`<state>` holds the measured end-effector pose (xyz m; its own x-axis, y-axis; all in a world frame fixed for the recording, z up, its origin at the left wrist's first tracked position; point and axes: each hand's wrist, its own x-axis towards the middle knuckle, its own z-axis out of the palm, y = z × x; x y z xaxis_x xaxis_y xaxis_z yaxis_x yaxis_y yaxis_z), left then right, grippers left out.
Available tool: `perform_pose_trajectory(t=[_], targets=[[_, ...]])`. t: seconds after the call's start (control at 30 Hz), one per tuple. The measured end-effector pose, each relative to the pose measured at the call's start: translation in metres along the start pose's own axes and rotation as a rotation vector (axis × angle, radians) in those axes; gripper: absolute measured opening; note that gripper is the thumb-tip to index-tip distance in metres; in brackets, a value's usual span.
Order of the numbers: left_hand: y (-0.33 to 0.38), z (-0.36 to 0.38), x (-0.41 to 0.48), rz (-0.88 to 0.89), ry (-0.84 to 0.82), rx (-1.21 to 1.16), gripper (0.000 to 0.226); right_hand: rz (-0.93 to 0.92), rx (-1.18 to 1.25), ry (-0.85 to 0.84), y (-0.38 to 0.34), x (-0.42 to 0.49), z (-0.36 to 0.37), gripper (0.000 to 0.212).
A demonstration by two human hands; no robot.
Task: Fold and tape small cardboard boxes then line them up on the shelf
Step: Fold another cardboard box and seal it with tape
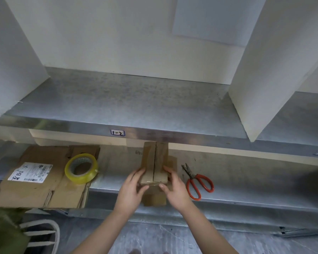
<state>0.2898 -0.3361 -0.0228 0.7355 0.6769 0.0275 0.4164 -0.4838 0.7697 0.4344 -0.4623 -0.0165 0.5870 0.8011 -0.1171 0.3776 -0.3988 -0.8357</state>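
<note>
Left grip [134,185] and right grip [175,186] are both holding the small cardboard box [154,162], fingers curling round its near end from either side. The box is sitting at the front edge of the lower shelf [246,182], below the upper shelf [117,103]; can't tell if it's resting or lifted. Top flaps are meeting at a centre seam, tape over it unclear.

Risk: if the seam is untaped, the flaps are likely springing open once pressure is easing. A slip here is probably dropping the box off the edge.

Counting: one box, one tape roll [81,168] on one flattened carton [35,191] to the left, one pair of scissors [196,182] to the right.
</note>
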Motion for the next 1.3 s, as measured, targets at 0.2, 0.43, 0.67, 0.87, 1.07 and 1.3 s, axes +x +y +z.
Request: perform_pose_trajectory(t=[0.2, 0.43, 0.67, 0.87, 1.07, 1.3], targets=[[0.01, -0.01, 0.023, 0.017, -0.046, 0.141, 0.059, 0.02, -0.055, -0.111, 0.001, 0.023, -0.017, 0.062], [0.009, -0.03, 0.014, 0.149, -0.129, 0.54, 0.065, -0.081, -0.294, -0.052, -0.006, 0.007, -0.031, 0.074], [-0.016, -0.085, 0.007, 0.31, -0.111, 0.757, 0.061, -0.341, -0.497, 0.177, -0.052, -0.026, -0.016, 0.045], [-0.08, -0.154, 0.006, 0.258, -0.163, 0.855, 0.062, -0.454, -0.505, 0.082, -0.104, -0.013, 0.081, 0.048], [-0.137, -0.189, 0.015, 0.206, -0.215, 0.803, 0.063, -0.199, -0.562, -0.068, -0.108, 0.033, 0.165, 0.054], [-0.156, -0.195, 0.021, 0.297, -0.244, 0.696, 0.061, -0.003, -0.536, -0.061, -0.105, 0.05, 0.183, 0.058]])
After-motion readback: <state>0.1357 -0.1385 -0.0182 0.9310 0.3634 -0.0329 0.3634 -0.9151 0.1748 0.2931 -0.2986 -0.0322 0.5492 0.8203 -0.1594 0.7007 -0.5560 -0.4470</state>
